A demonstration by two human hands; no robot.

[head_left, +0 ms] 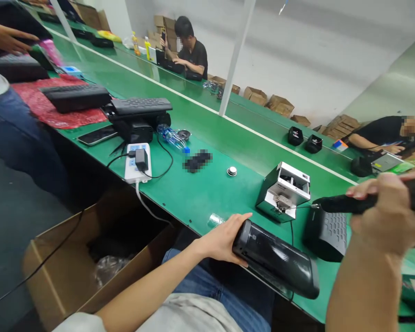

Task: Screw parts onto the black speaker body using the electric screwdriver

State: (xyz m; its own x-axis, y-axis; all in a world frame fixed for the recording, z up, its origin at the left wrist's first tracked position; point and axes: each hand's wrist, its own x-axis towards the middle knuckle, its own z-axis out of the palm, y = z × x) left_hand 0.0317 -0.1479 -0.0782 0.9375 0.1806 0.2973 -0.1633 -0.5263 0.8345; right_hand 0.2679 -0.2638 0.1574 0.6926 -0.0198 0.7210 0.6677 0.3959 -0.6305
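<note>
My left hand [224,237] is wrapped around the near end of a glossy black speaker housing [276,258], which lies tilted at the table's front edge. At the right, my right hand [383,216] grips a black electric screwdriver [349,204], held level. Its thin bit points left and reaches the front of a silver and black screw feeder [285,191]; whether a screw sits on the tip is too small to tell. Behind the screwdriver stands another black housing with a patterned face [328,233].
A white power strip [138,162], a plastic bottle [173,138] and a round metal part [231,171] lie on the green table [200,193]. More black housings [138,113] stand left. A cardboard box [55,272] is below. Co-workers [193,53] sit across; another person [7,101] stands left.
</note>
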